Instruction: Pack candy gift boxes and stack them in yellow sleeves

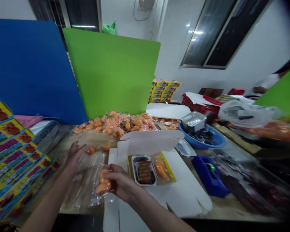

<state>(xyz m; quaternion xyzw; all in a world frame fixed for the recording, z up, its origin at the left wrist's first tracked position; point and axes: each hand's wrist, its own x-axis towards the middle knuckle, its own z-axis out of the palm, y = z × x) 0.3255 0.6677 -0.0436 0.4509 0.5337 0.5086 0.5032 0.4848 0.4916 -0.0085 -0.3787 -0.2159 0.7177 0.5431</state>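
My right hand (122,182) is closed on a clear bag of orange pieces (103,183), near the left edge of an open white box (178,190). Further left, my left hand (74,156) reaches over flat clear plastic bags (81,183), its fingers beside a small orange piece (90,149); whether it touches that piece is unclear. In the white box lies a yellow-edged tray (172,175) with a foil container (155,180) that holds a brown block (144,172), and another bag of orange pieces (160,167).
Bagged orange pieces (128,124) are heaped before a green panel (113,74). A blue panel (33,67) and colourful boxes (16,154) stand left. At right are a blue basin (217,140), a blue tape dispenser (210,180) and plastic packets (244,174).
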